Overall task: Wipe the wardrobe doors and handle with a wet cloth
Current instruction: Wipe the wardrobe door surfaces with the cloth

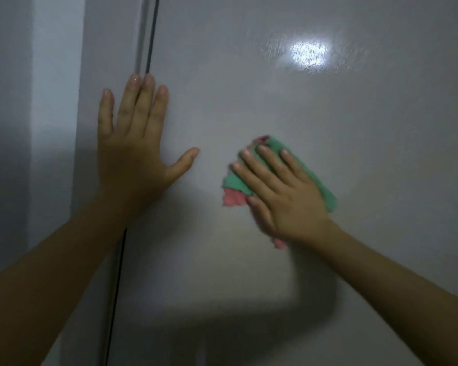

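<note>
Against the glossy grey wardrobe door point(275, 88) both hands lie flat. Pressed to the door with straight, spread fingers, the right hand point(280, 196) pins a green and pink cloth point(320, 186) beneath its palm; the cloth peeks out above the fingertips, to the right and below the heel of the hand, and nothing shows the fingers curling round it. Also open, the left hand point(132, 154) holds nothing, with fingers together pointing up and the thumb stretched out to the right, braced on the door's left edge where a dark seam point(150, 35) runs between this door and the narrow panel point(109, 35) beside it. Up and to the right of the cloth, a bright reflection point(308, 54) shows fine streaks, which suggests that part of the door is already damp from wiping. By that sign the job looks partway through on this door, with the middle being covered now. No handle can be seen from here, so it seems still to be done, and the lower door and the neighbouring panel give no sign either way.
</note>
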`<action>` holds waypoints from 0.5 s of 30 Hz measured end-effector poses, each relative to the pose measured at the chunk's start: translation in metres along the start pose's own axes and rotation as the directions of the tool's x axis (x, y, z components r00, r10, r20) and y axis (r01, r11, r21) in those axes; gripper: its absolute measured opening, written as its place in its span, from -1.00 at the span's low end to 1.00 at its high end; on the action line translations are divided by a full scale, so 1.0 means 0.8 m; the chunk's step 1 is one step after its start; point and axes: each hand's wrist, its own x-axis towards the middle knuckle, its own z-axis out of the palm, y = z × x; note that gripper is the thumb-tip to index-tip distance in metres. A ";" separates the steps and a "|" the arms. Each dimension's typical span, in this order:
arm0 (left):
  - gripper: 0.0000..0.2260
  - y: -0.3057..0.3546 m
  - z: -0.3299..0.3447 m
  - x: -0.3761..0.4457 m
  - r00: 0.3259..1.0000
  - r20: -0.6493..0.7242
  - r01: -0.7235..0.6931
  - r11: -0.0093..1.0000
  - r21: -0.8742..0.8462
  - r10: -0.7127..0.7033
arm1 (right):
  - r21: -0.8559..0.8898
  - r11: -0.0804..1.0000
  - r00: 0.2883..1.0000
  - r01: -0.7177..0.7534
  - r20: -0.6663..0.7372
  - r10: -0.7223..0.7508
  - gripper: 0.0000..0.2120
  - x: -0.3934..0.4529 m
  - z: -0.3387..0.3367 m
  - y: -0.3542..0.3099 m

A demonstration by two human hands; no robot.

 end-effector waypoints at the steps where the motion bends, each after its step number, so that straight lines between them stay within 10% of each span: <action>1: -0.26 -0.001 0.000 0.000 1.000 -0.005 0.002 1.000 0.007 -0.002 | -0.005 1.000 1.000 0.001 -0.003 -0.001 -0.52 -0.010 -0.005 0.022; 4: -0.21 0.000 0.000 0.001 1.000 -0.009 0.000 1.000 0.008 0.000 | -0.029 0.939 0.937 -0.342 -0.083 0.338 -0.50 -0.022 -0.017 0.092; 8: -0.20 0.002 0.000 0.001 1.000 -0.004 0.007 1.000 0.014 -0.007 | 0.071 0.582 0.550 -0.810 -0.253 0.796 -0.47 0.023 -0.007 0.061; 9: -0.20 0.003 0.000 0.000 1.000 -0.002 0.006 1.000 0.013 -0.006 | 0.089 0.607 0.571 -0.790 -0.256 0.780 -0.47 0.033 -0.002 0.036; 12: -0.20 0.001 -0.001 0.000 1.000 -0.001 0.003 1.000 0.011 -0.003 | 0.025 0.950 0.945 -0.311 -0.096 0.312 -0.50 0.016 0.009 -0.012; 15: -0.21 0.001 0.000 0.001 1.000 -0.001 0.001 1.000 0.015 -0.001 | -0.034 0.999 0.999 -0.028 -0.017 0.028 -0.51 -0.013 -0.010 0.048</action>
